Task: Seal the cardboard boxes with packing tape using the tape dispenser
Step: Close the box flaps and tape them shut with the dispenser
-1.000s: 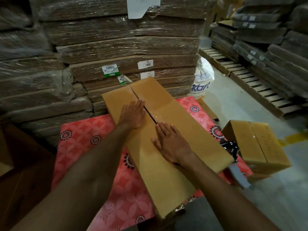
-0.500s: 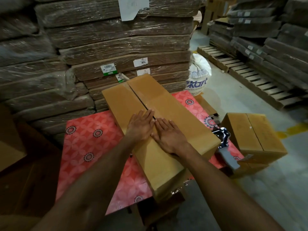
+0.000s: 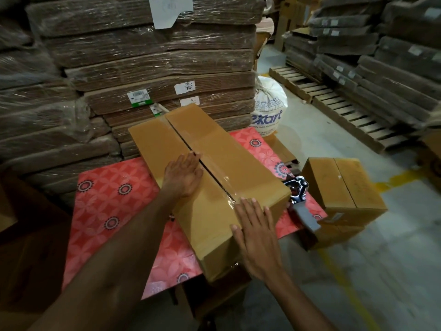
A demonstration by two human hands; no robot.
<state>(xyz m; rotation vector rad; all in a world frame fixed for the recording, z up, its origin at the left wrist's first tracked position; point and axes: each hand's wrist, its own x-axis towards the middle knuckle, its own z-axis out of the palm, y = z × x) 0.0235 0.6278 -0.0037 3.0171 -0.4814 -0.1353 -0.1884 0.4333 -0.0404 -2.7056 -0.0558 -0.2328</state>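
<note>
At nine o'clock and up through twelve, plastic-wrapped stacks of flattened brown cardboard (image 3: 148, 65) fill the background, some with small white labels. In front of them a table with a red patterned cloth (image 3: 112, 199) takes up the seven-to-eight o'clock part of the view.

A long tan cardboard box (image 3: 229, 163) lies on the cloth at an angle, its far end toward twelve o'clock and its near end toward five. Its two top flaps are closed, and a glossy strip of clear packing tape (image 3: 214, 168) runs along the seam between them.

The left hand (image 3: 185, 174) lies flat, palm down, on the left flap near the centre of the box, fingers together and extended, fingertips touching the seam. It grips nothing. The right hand (image 3: 256, 237) lies flat at the near end of the box toward five o'clock, fingers slightly spread, pressing on the top where the tape reaches the edge; it also holds nothing.

At three o'clock from the box, just beside its right side, a tape dispenser with a chrome head and grey handle (image 3: 300, 201) lies on the cloth, untouched. Farther toward three o'clock a smaller closed tan cardboard box (image 3: 343, 185) sits on another carton (image 3: 334, 235). At one o'clock a white printed sack (image 3: 268, 108) stands on the grey floor, and wooden pallets (image 3: 341, 103) lie toward two o'clock.
</note>
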